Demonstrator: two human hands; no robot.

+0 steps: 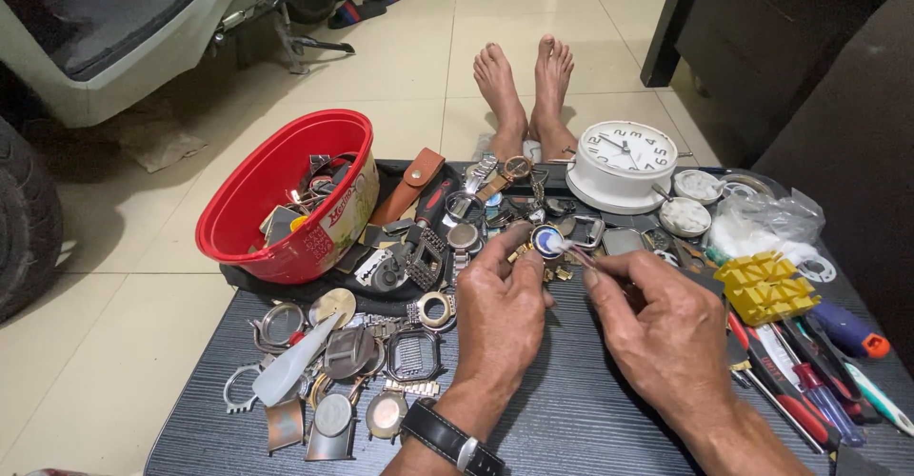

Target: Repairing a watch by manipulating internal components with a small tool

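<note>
A small round watch part [546, 240] is pinched in the left hand's [500, 312] fingertips, mid-table toward the far edge. The right hand [657, 328] grips a thin tool [575, 251], its tip touching the part.

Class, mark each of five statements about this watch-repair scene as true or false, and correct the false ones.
1. The left hand pinches a small round watch part at its fingertips. True.
2. The red basin stands to the right of the hands. False: it stands to their left, with watch parts inside.
3. A white round clock lies beyond the hands, near two bare feet. True.
4. The right hand rests flat on the table. False: it is raised, holding a thin tool to the round part.
5. The yellow ridged block lies among the watch cases at the left. False: it lies at the right, by the screwdrivers.
</note>
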